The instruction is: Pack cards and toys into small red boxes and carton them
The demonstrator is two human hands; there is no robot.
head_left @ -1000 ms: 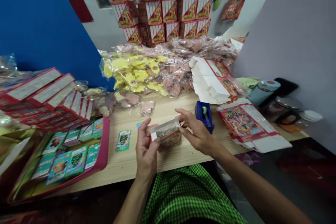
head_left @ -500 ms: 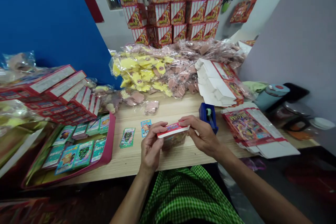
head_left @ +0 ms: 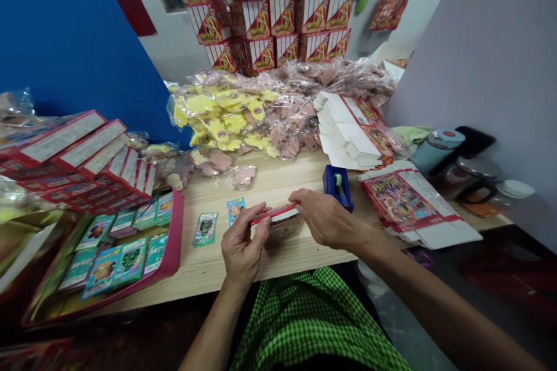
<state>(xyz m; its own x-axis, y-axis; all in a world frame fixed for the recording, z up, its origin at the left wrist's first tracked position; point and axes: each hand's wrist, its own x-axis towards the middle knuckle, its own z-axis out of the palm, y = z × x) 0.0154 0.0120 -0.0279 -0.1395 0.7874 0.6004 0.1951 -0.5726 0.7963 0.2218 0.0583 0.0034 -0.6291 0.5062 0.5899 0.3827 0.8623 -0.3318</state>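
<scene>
While the left hand (head_left: 243, 240) and right hand (head_left: 326, 220) held a small red-and-white carton (head_left: 276, 221) between them, a trading card (head_left: 235, 210) lay just beside the left hand. A blue tape dispenser (head_left: 338, 187) stood near the right hand.

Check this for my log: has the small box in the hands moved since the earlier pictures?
Yes: the small box has tipped flatter and dropped, its red top edge now lower against the blue tape dispenser.

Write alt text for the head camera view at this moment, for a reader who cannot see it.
The left hand and right hand hold a small red-and-white box above a wooden table, beside a blue tape dispenser. A pink tray of trading cards lies left; bagged yellow and pink items and stacked red boxes stand behind.
</scene>
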